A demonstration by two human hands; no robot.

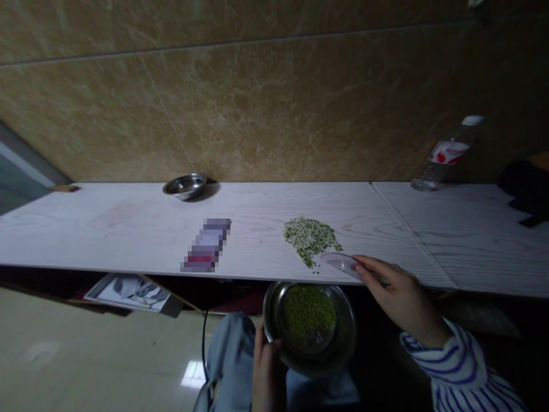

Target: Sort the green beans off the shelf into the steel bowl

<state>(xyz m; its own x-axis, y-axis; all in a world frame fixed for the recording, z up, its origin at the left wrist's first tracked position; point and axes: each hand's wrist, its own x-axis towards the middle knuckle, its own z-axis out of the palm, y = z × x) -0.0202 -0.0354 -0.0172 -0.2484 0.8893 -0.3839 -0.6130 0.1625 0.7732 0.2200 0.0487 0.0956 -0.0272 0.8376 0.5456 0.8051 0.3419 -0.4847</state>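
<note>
My left hand (267,357) grips the left rim of a steel bowl (349,329), held over my lap just below the table edge. Small green beans (309,309), looking like mung beans, cover part of the bowl's bottom. Between the thumb and fingers of my right hand (398,294) is a thin, clear plastic piece (343,263) with a curved edge. It rests low over the tabletop, close to the near end of a loose spread of green beans (311,236). This spread lies on the white wood-grain table (257,246).
A smaller steel bowl (186,187) stands by the tiled wall (274,114). Left of the beans lies a blurred-out flat object (208,246). A clear bottle (446,154) and a dark item (525,186) are at the right. Under the table, an open drawer (128,293) juts out.
</note>
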